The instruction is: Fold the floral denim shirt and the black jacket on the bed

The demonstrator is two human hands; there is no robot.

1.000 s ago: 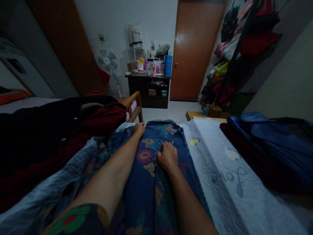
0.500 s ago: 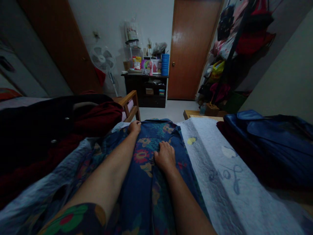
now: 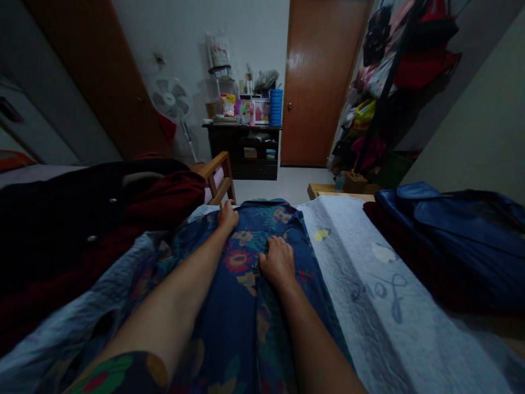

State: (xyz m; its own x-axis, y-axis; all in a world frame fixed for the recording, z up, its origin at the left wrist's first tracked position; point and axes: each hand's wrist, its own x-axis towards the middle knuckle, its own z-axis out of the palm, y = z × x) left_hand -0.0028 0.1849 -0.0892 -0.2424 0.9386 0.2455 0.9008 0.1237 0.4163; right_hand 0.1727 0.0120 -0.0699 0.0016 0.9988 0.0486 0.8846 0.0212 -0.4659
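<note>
A dark blue shirt with red, tan and green flowers [image 3: 241, 306] lies spread over a pale bed cover [image 3: 348, 257]. Near the shirt's far left shoulder, beside the collar, my left hand [image 3: 228, 216] rests on the cloth with its fingers a little apart. My right hand [image 3: 278, 259] lies on the middle of the shirt's upper part, its fingers bent and touching the fabric. The shirt's left side is rumpled, and my forearms hide part of it.
Dark and maroon clothes [image 3: 164, 202] are heaped at the left by a wooden armrest [image 3: 219, 164]. A blue bag [image 3: 455, 235] lies at the right. Farther back stand a white fan [image 3: 172, 98], a dark cabinet [image 3: 241, 158] and a wooden door [image 3: 318, 82].
My left hand has loosened from the shirt's edge near the collar, and its fingers have lifted and spread slightly. My right hand has hardly moved.
</note>
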